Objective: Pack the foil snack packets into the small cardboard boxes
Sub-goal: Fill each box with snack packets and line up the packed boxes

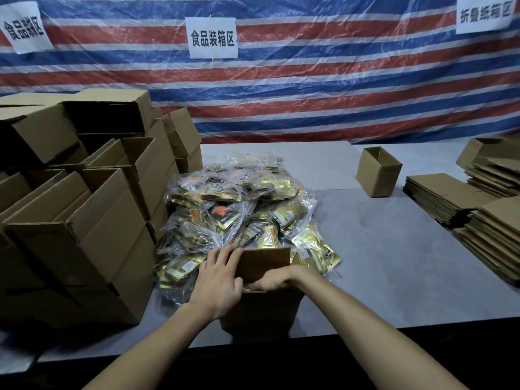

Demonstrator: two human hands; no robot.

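Observation:
A small cardboard box (261, 311) stands at the table's near edge, its far flap upright. My left hand (218, 280) lies on the box's left top edge, fingers spread over the flap there. My right hand (274, 280) reaches down into the box opening, fingers curled and partly hidden; what they hold cannot be told. Right behind the box lies a heap of gold and black foil snack packets (239, 212), many in clear plastic bags.
Open cardboard boxes (84, 215) are stacked high on the left. One small open box (378, 171) stands at the back right. Piles of flattened boxes (484, 218) fill the right side. A striped tarp with paper signs hangs behind the grey table (380, 263).

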